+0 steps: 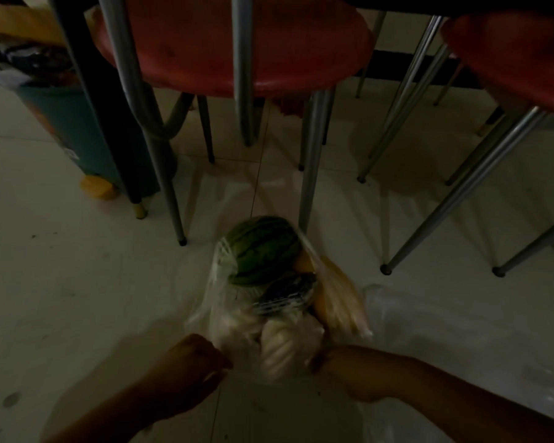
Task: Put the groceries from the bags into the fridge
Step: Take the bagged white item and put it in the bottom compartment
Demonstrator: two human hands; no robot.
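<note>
Dim room, tiled floor. Nearest, at 7 o'clock, the left hand is clenched on the edge of a clear plastic bag. At 5 o'clock the right hand reaches to the bag's other side; its grasp is hidden, cannot tell. The bag sits on the floor at centre, holding pale wrapped goods, a dark packet and, at its far end, a striped watermelon. Beyond, at 12 o'clock, red stools on metal legs; at 10 o'clock, a green bin.
</note>
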